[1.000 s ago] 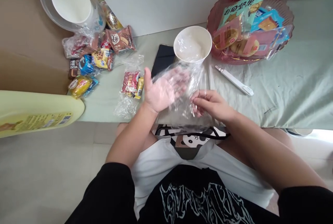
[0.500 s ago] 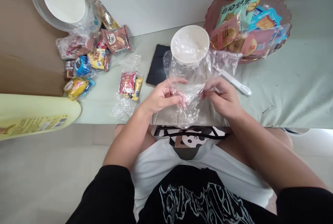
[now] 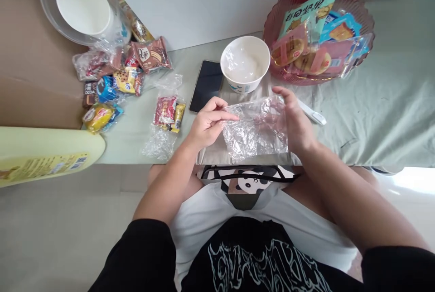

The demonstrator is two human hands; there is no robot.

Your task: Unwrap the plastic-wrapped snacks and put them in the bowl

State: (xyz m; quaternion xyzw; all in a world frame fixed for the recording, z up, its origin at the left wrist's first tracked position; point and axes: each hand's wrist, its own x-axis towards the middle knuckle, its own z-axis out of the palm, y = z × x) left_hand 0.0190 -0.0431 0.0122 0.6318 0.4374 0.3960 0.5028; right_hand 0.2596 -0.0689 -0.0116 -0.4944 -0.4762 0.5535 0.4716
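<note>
A clear plastic bag (image 3: 258, 131) is stretched between my hands, just below the white paper bowl (image 3: 245, 63). My left hand (image 3: 209, 122) pinches the bag's upper left edge between thumb and fingers. At the bag's right side is my right hand (image 3: 297, 122), holding it with the thumb at the top edge. Its fingers show through the film; whether they are inside or behind it I cannot tell. A white utility-knife-like tool (image 3: 311, 113) lies partly hidden behind my right hand. A black phone (image 3: 206, 86) lies left of the bowl.
A pink glass dish (image 3: 365, 11) of packaged snacks stands at the right. To the left lies a clear bag with red and yellow packets (image 3: 166, 110). Several wrapped snacks (image 3: 125, 79) sit beside a clear plastic bucket (image 3: 45, 7) holding a white bowl. A yellow-green bottle (image 3: 50, 147) protrudes at far left.
The bag has come away from the bowl and spread flat between my hands. My right hand has shifted slightly right, its fingers now extended along the plastic.
</note>
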